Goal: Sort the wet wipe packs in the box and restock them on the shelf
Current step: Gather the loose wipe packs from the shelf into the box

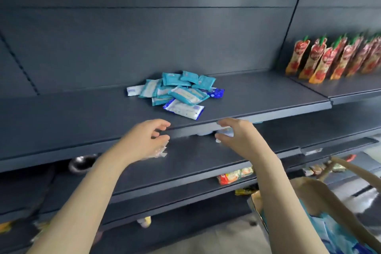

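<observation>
At 5 o'clock, nearest the lens, the box (255,200) is seen low beside the right forearm, with pale blue and teal contents blurred inside it. Both forearms are stretched up toward the front lip of the shelf (61,113).

The wet wipe packs (177,90) are heaped in a loose, unsorted pile on that shelf at 12 o'clock, just beyond both hands, teal ones jumbled with white-and-blue ones. The step in hand is judged to be the sorting on the shelf itself. What is called for next is a short reach over the lip into the heap, so that like packs can be separated and set in rows.

The left hand (144,140) is held at the shelf lip with its fingers loosely curled; a scrap of clear crinkled film (160,152) is seen just under it, but whether it is gripped cannot be told. The right hand (237,136) is half spread, thumb and forefinger parted; a pale patch lies between them, and whether it is a held pack or a shelf-edge label cannot be told.

Red pouches (329,57) are ranged at 2 o'clock, well apart from the heap
</observation>
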`<state>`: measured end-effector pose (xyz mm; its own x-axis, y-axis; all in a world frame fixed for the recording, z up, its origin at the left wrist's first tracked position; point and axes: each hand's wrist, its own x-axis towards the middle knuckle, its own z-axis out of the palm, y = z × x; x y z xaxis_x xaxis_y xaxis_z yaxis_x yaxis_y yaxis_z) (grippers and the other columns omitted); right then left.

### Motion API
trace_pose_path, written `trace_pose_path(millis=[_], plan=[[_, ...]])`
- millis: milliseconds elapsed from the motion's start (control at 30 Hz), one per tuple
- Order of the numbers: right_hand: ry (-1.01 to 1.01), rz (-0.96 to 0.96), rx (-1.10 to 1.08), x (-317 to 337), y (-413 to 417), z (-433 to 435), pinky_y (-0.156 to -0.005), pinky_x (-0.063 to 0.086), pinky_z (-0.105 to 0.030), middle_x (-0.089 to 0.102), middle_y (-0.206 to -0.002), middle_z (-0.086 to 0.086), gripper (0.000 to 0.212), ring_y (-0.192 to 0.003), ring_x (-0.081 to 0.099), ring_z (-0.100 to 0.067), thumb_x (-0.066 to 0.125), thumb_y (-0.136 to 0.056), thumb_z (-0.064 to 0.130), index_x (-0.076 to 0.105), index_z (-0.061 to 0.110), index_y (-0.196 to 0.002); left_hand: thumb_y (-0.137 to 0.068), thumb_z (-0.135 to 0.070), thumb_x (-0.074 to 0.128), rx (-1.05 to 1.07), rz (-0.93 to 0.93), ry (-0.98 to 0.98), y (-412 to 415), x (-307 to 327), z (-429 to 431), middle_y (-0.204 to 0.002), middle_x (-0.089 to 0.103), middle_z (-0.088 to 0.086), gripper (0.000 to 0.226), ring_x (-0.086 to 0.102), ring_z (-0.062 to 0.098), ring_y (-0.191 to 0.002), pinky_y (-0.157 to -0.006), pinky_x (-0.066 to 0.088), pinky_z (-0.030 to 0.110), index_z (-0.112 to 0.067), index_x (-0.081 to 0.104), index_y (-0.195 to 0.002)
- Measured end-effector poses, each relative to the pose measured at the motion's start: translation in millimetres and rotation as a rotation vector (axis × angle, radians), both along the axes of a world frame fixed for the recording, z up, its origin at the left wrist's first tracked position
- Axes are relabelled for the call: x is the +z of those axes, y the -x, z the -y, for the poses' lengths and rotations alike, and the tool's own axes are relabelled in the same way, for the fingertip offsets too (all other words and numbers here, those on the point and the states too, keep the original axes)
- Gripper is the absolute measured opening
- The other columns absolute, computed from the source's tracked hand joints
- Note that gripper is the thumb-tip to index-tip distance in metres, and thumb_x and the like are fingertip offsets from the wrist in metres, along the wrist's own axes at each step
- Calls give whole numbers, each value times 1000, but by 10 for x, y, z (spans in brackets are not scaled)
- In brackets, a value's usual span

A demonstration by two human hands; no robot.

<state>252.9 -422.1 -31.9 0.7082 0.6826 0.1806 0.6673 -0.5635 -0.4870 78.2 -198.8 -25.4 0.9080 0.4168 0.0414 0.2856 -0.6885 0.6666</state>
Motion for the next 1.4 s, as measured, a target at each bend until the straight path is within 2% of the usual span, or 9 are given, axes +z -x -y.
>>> trace_pose_path(millis=[200,300,567,767,967,1100,1267,1333,1400], plan=[[-25,130,15,306,-122,-622,-100,45,-36,61,-135,5,42,-122,53,-20,64,-91,37,60,29,-132,-93,-32,63,110,70,-72,89,159,-566,-123,58,-19,30,57,1,-107,-94,46,27,-45,55,-119],[-55,130,6,301,-343,-906,-96,45,-34,62,-132,4,44,-116,55,-21,67,-90,37,60,27,-132,-94,-34,61,128,69,-98,-80,116,-819,-127,54,-19,32,55,2,-112,-98,45,30,-43,55,-123],[-35,1,32,37,-1265,-1569,-88,44,-28,60,-134,3,47,-112,60,-20,68,-90,39,58,27,-134,-96,-34,59,163,45,-129,-1051,-45,-1389,-136,49,-14,36,47,1,-115,-92,34,21,-32,56,-132],[124,-58,90,-247,-1593,-1954,-94,49,-36,58,-135,4,61,-118,55,-21,66,-86,55,53,25,-139,-95,-30,61,135,94,-177,-1871,-42,-1673,-141,48,-10,38,43,7,-129,-99,27,16,-25,56,-133],[147,-129,85,-412,-1830,-2047,-102,42,-37,50,-134,9,81,-122,41,-17,73,-74,62,46,30,-144,-96,-34,59,104,40,-218,-2533,-99,-1940,-147,47,-3,44,44,15,-133,-111,31,30,-20,54,-137],[223,-138,84,-417,-1908,-2090,-106,37,-38,45,-135,10,87,-125,37,-16,72,-73,65,40,33,-147,-96,-41,58,75,-19,-236,-2793,-144,-2054,-149,45,-3,50,41,19,-136,-111,33,35,-22,50,-141],[265,-146,85,-400,-1906,-2108,-106,35,-36,43,-138,7,88,-126,37,-19,72,-74,64,38,31,-148,-90,-49,64,92,-112,-359,-2909,-162,-2167,-143,48,2,63,38,30,-131,-107,33,40,-24,47,-145],[268,-162,71,-395,-1908,-2114,-105,35,-36,43,-138,6,90,-127,37,-19,74,-73,63,39,30,-149,-88,-44,67,98,-81,-330,-2902,-151,-2205,-135,52,4,57,40,30,-126,-104,35,39,-23,54,-139],[256,-176,28,-396,-1909,-2143,-102,37,-35,47,-133,4,92,-122,39,-20,77,-70,62,40,28,-147,-91,-35,66,116,-12,-240,-2826,-146,-2290,-124,57,4,41,47,26,-118,-95,38,33,-19,61,-128]])
